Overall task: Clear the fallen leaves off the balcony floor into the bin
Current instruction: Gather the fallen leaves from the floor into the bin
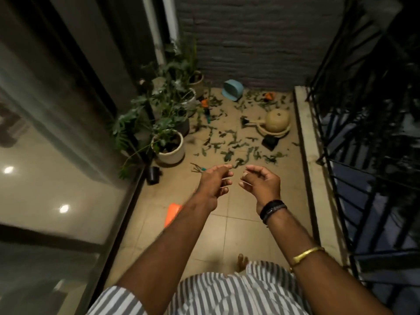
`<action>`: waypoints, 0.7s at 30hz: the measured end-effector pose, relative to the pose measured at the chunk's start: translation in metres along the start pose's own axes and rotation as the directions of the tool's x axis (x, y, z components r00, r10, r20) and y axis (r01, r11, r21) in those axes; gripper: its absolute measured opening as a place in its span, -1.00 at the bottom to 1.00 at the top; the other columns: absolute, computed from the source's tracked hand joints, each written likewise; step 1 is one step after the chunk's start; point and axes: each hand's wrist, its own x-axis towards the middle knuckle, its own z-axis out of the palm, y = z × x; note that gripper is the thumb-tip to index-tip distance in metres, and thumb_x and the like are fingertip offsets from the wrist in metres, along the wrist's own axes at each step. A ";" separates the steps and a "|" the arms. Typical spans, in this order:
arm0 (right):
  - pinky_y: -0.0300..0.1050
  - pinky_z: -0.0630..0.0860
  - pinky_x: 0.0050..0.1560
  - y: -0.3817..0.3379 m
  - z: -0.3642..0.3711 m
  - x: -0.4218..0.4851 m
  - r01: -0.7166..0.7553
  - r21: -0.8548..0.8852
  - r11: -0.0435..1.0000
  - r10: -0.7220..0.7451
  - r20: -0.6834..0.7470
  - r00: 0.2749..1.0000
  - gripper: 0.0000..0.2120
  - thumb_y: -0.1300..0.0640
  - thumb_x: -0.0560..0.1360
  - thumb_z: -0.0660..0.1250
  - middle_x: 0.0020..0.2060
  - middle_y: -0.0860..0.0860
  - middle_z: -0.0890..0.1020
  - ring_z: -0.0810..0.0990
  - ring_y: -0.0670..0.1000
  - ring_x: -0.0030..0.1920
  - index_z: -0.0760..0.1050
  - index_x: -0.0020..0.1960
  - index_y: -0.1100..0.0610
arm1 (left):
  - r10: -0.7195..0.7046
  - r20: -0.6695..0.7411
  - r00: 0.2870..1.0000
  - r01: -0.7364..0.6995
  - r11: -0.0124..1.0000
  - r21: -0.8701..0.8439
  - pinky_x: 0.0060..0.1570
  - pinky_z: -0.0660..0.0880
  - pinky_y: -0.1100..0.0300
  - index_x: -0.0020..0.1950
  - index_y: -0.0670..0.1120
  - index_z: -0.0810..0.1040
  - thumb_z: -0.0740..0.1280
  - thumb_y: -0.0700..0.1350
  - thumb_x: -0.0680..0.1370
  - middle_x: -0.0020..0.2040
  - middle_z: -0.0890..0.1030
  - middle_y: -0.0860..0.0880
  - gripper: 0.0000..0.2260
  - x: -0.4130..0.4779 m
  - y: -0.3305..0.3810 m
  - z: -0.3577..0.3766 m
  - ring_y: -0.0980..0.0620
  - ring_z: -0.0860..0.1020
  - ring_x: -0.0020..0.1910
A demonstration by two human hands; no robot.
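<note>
1. Glass door (pixel 56 155) far left, ceiling lights reflected in it.
2. Potted plants (pixel 168 142) lined along left wall; small black pot (pixel 153 176) tipped on floor beside them.
3. Orange flat item (pixel 172 213) on floor tiles (pixel 227 235), partly behind left forearm.
4. Left hand (pixel 212 185) held out over floor, fingers (pixel 225 172) loosely curled, holding nothing.
5. Fallen leaves (pixel 238 146) scattered across far half of floor, beyond both hands.
6. Blue bin (pixel 233 89) lying tipped near back wall.
7. Right hand (pixel 261 185) beside left, not touching, fingers loosely curled, empty; dark bands on wrist.
8. Tan round pot (pixel 277 121) overturned near right curb.
9. Black railing (pixel 363 133) far right.
</note>
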 end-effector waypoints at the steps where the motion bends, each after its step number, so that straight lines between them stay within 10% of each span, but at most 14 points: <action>1: -0.08 0.65 -0.15 -0.010 -0.011 0.016 0.005 0.006 1.000 -0.005 -0.019 1.000 -0.80 0.43 0.48 0.38 -0.12 0.12 0.66 0.64 0.05 -0.13 0.62 0.03 0.21 | -0.012 0.023 1.000 0.012 1.000 0.015 -0.43 0.33 0.28 0.14 -0.11 0.62 0.31 -0.12 0.59 -0.22 0.61 0.02 -0.82 0.013 0.003 0.021 0.12 0.49 -0.39; 21: -0.15 0.65 -0.16 -0.138 -0.115 0.355 -0.020 0.173 0.985 0.088 -0.396 0.914 -0.78 0.42 0.52 0.34 -0.04 0.12 0.66 0.67 0.04 -0.09 0.58 0.13 0.24 | -0.242 0.212 0.947 0.184 0.948 0.260 -0.45 0.34 0.26 0.14 -0.12 0.61 0.27 -0.14 0.61 -0.21 0.62 -0.01 -0.83 0.314 0.094 0.301 0.10 0.50 -0.38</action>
